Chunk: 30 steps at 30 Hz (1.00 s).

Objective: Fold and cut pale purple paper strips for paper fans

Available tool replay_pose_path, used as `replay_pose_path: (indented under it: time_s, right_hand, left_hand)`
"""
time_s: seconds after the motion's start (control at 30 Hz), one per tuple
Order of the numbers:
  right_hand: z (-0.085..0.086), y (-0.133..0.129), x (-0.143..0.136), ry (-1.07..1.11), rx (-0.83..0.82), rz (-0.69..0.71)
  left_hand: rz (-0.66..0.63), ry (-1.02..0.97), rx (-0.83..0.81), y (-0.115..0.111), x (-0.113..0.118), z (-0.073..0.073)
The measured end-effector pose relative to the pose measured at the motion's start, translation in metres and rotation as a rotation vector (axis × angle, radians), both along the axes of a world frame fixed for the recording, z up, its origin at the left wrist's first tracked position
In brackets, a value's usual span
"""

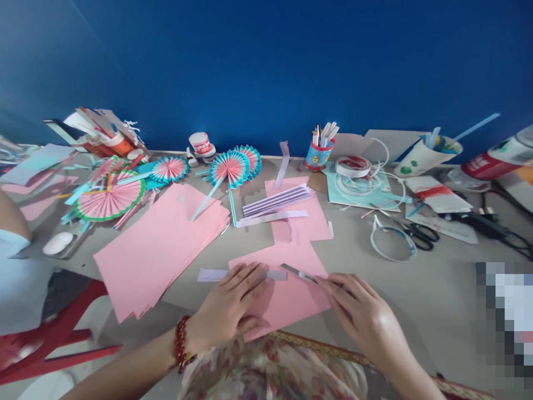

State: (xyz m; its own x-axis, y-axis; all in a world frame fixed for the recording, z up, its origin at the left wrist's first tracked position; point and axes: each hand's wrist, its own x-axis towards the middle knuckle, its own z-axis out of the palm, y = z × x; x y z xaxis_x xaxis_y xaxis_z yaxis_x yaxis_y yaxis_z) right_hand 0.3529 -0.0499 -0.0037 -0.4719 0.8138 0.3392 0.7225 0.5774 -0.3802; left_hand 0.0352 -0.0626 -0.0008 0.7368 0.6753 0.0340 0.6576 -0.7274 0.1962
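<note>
Left grip [240, 301] flat, thumb apart, presses strip [212, 275] onto pink sheet [291, 300] beneath it. Right grip [363, 311] pinches knife [306, 276], blade left of it, near strip's end. Hold strip flat; left fingertips clear of edge.

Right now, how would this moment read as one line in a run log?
left hand: on lavender strip | right hand: holding slim metallic tool | partly beneath strip: pink sheet | beyond: folded lavender paper

Prob. craft wkshop: cutter [303, 275], pleated fans [229, 168], pink paper stack [160, 244], scissors [415, 230] & pen cup [318, 156] on tbl [353, 239]
</note>
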Motion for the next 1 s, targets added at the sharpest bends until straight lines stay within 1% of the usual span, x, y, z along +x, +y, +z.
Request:
replay_pose_path:
  time_s: [0.17, 0.33, 0.63, 0.8, 1.0]
  right_hand:
    - [0.002, -0.001, 0.005, -0.038, -0.031, 0.004]
    - [0.001, -0.003, 0.004, -0.030, -0.043, 0.014]
    - [0.007, -0.002, 0.003, -0.058, -0.054, 0.059]
    - [0.007, -0.001, 0.001, -0.064, -0.081, 0.074]
    - [0.009, 0.000, 0.002, -0.050, -0.053, 0.084]
  left_hand:
    - [0.001, 0.030, -0.003, -0.001, -0.001, -0.002]
    - [-0.011, 0.042, 0.030, -0.004, 0.007, -0.001]
    - [0.011, 0.011, 0.024, -0.002, 0.018, -0.004]
    - [-0.018, 0.013, -0.001, 0.000, 0.025, -0.002]
    - [-0.024, -0.002, -0.012, 0.002, 0.028, -0.005]
